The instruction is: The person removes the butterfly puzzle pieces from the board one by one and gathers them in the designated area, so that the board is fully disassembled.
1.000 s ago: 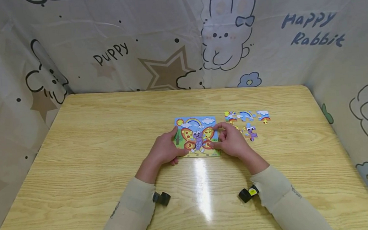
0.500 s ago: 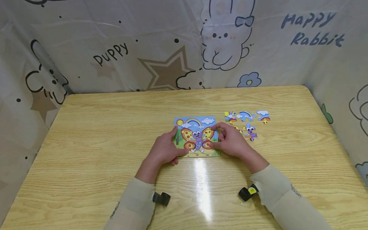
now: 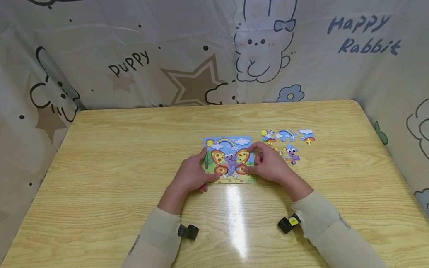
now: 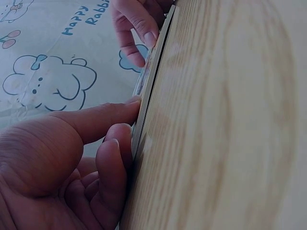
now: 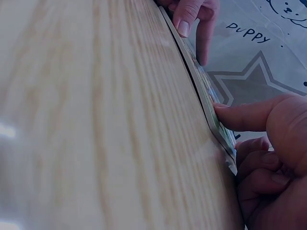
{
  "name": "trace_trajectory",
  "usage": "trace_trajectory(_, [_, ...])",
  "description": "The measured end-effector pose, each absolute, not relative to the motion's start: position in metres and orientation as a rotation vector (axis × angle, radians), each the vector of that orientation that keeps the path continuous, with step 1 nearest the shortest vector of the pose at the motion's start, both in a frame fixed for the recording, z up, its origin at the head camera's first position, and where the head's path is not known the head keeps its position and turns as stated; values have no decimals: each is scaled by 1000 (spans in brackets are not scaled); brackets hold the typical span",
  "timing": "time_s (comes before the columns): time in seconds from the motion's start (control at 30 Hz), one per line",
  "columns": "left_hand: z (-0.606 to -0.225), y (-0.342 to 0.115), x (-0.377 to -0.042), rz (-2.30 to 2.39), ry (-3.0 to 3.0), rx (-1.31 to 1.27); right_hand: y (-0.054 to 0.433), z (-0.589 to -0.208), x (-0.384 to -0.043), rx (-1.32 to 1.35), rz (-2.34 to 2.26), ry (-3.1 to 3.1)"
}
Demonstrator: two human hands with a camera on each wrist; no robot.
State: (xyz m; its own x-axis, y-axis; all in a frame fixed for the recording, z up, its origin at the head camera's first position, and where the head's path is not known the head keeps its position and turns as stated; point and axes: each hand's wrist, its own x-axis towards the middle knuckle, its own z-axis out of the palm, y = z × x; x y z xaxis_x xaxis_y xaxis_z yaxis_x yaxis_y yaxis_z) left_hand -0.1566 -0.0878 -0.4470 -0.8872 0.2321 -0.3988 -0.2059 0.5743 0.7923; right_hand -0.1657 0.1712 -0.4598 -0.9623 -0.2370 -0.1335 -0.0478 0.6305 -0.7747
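A flat rectangular jigsaw puzzle (image 3: 229, 160) with a butterfly, sun and rainbow picture lies on the table. My left hand (image 3: 192, 172) grips its left side, the thumb on top near the front corner and curled fingers along the edge in the left wrist view. On the opposite side, my right hand (image 3: 270, 163) holds the puzzle, its thumb on the picture and index finger farther back on the edge. In the right wrist view, the puzzle's board (image 5: 211, 103) appears edge-on, low against the table. The right hand partly hides some loose pieces beyond it.
Several loose puzzle pieces (image 3: 286, 135) lie right of the puzzle, including a purple butterfly-head piece (image 3: 292, 153). The wooden table (image 3: 108, 166) meets a printed cloth (image 3: 193, 40) at its back and sides. Black wrist cameras (image 3: 189, 232) sit below both hands.
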Motion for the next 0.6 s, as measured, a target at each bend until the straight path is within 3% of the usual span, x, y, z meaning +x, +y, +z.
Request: trace_trajectory(0.6, [-448,-87,-157,1268,2330,8,172,-457,-167,-246,-1219,2587])
